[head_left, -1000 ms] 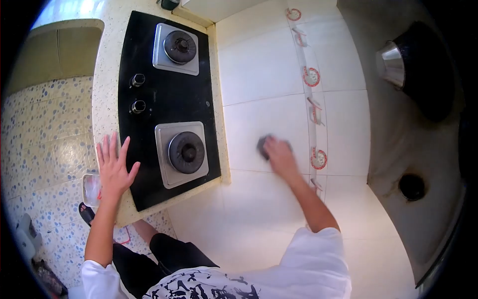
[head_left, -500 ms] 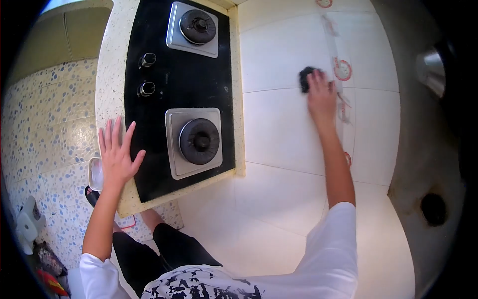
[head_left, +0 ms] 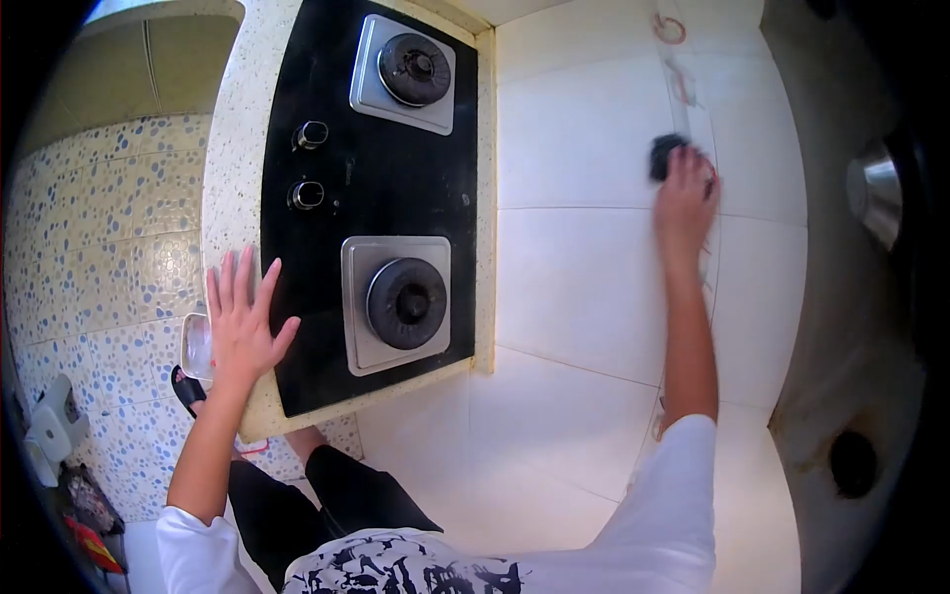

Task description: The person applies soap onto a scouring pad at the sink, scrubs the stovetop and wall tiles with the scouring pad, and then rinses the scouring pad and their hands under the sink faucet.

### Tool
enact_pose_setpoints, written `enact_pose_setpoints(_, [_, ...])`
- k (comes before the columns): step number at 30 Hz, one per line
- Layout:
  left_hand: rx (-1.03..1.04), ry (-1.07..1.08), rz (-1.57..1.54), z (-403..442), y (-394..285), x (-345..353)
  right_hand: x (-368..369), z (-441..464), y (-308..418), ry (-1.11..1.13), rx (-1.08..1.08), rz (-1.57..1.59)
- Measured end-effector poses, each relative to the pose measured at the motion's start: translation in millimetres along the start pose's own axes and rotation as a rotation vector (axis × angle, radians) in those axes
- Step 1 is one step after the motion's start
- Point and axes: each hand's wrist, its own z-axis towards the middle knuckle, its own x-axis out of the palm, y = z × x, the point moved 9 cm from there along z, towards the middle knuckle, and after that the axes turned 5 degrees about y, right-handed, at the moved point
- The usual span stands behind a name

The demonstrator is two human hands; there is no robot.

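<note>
My right hand point(head_left: 687, 203) presses a black scrubbing wad point(head_left: 667, 156) against the white tiled wall point(head_left: 584, 267). Blur hides whether the wad is a cloth or a scouring pad. Beside it runs a tile border with red ring patterns point(head_left: 670, 30), partly covered by my fingers. My left hand point(head_left: 245, 322) lies with fingers spread on the speckled counter edge point(head_left: 233, 188), its thumb over the black gas stove point(head_left: 396, 188). Nothing is in that hand.
Two burners, a near one point(head_left: 407, 304) and a far one point(head_left: 416, 69), sit on the stove beside two knobs point(head_left: 309, 195). A white container point(head_left: 197, 346) is by my left wrist. A metal range hood point(head_left: 831, 297) bounds the right. A grey plastic stool point(head_left: 57, 426) stands at lower left.
My right hand has slid the black wad rightward in view, onto the patterned border. The camera view has shifted slightly. My left hand keeps its place on the counter edge.
</note>
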Motion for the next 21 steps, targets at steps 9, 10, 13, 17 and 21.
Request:
enact_pose_setpoints(9, [-0.010,0.006,0.009,1,2,1,75,-9,192,0.089,-0.301,0.404])
enact_pose_setpoints(10, [-0.013,0.009,0.007,2,2,1,78,-27,224,0.140,-0.337,0.472])
enact_pose_setpoints(13, [-0.008,0.014,-0.021,-1,5,3,72,-84,261,0.168,-0.458,0.525])
enact_pose_setpoints(17, [-0.066,-0.019,-0.033,5,9,-6,52,-66,170,0.190,-0.327,0.418])
enact_pose_setpoints(21, [-0.158,-0.189,-0.016,58,27,-30,8,24,-3,0.051,-0.023,-0.062])
